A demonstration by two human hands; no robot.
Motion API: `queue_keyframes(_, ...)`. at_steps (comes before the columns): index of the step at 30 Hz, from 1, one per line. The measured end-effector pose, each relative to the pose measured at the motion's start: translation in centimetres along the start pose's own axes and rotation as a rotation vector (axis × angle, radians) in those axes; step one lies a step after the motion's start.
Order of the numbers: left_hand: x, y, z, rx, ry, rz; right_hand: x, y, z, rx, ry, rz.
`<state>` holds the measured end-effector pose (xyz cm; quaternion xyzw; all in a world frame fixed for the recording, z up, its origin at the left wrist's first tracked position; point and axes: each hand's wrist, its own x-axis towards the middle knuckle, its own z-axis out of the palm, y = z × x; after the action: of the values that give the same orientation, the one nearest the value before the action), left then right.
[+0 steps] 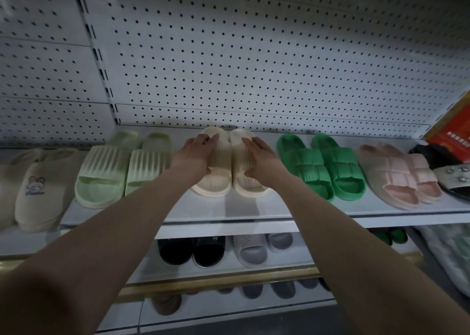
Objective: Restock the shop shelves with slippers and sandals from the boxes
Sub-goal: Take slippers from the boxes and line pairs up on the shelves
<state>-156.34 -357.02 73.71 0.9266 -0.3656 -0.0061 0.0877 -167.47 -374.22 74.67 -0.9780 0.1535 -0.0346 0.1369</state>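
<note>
Cream slippers (221,167): one pair, side by side and touching along their inner edges, flat on the white shelf (254,207), about mid-row. Open toes pointed toward the shelf's front edge, heels toward the pegboard (254,55). Thick, rounded soles. A wide band crossed each foot, ribbed with lengthwise grooves. Matte, uniform cream colour; no markings could be made out.

Both arms reached forward, bare to the edge of the view. Left hand (197,154) lay over the band of the left slipper, fingers spread across the top and thumb tucked at the band's front opening, gripping it. Right hand (259,160) held the right slipper's band the same way, fingers over the top and thumb at the opening. The two hands stayed apart, one per slipper.

Neighbours on the same shelf: pale green slippers (106,172) just to the left, with a similar ribbed band, and a second pale green pair behind them. Further left, beige slippers (38,195) carried a small rabbit drawing. To the right sat bright green slippers (320,167) with puffy quilted bands, then pink slippers (399,179) of the same quilted cut. A dark studded sandal (455,179) showed at the right edge, with an orange box (455,131) behind it.

Lower shelf (279,263): black slippers (193,252) and grey slippers (251,250), side by side.
</note>
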Motion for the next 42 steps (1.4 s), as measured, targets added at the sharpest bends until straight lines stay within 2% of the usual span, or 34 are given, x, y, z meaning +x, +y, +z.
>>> queue_keyframes(6,-0.1,0.0,-0.1,0.014,-0.019,-0.002,-0.6,0.0,0.1,0.023,0.028,-0.026)
queue_keyframes(14,-0.8,-0.1,-0.1,-0.055,0.005,0.045,-0.8,-0.3,0.3,0.015,-0.024,0.022)
queue_keyframes(21,-0.5,1.5,-0.5,-0.122,0.037,0.185,-1.8,-0.6,-0.4,0.071,-0.020,0.097)
queue_keyframes(26,-0.2,4.2,-1.4,-0.189,0.133,0.286,-3.7,-0.2,-1.6,0.047,0.089,0.153)
queue_keyframes(29,-0.3,6.1,-1.7,-0.197,0.142,0.359,-4.9,1.0,-2.1,0.028,0.151,0.195)
queue_keyframes(34,0.1,9.8,-1.7,-0.210,0.113,0.379,-6.5,4.2,-3.1,-0.064,0.218,0.201)
queue_keyframes(42,3.0,18.1,0.1,-0.184,0.080,0.411,-7.5,13.3,-5.7,-0.039,0.239,0.228)
